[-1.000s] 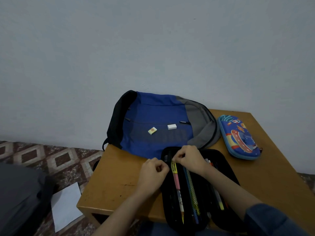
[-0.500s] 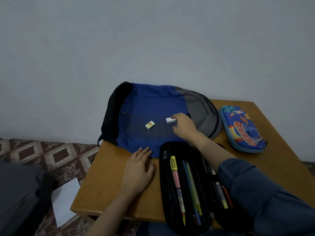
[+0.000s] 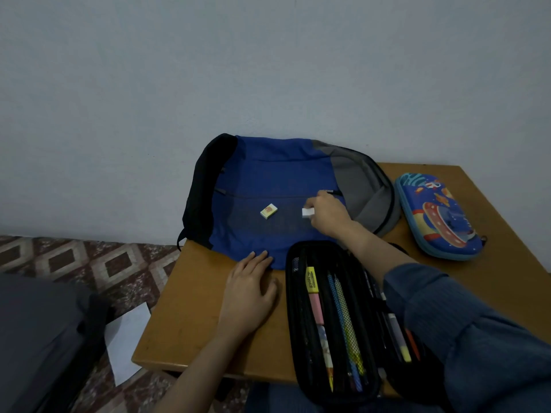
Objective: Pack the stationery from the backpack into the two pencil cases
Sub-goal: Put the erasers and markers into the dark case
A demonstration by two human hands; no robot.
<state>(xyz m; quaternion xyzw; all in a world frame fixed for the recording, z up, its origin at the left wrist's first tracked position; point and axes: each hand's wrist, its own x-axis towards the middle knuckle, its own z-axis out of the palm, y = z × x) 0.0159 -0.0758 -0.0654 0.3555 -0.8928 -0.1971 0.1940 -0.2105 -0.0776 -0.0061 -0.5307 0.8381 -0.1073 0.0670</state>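
Note:
A blue, grey and black backpack (image 3: 268, 180) lies flat at the back of the wooden table (image 3: 190, 308). On it my right hand (image 3: 329, 217) pinches a white eraser (image 3: 307, 212). A second small eraser (image 3: 268, 211) with a yellow and orange wrapper lies to its left. My left hand (image 3: 249, 296) rests flat on the table, fingertips touching the backpack's edge. A black pencil case (image 3: 328, 323) lies unzipped at the front, holding a yellow highlighter, pens and pencils. A closed blue space-print pencil case (image 3: 436, 216) sits at the right.
The table stands against a plain grey wall. On the patterned floor to the left lie a white sheet of paper (image 3: 125, 341) and a dark grey bag (image 3: 38, 338).
My right hand left the black pencil case, reached onto the backpack and took hold of the white eraser. My left hand let go of the case and flattened onto the table.

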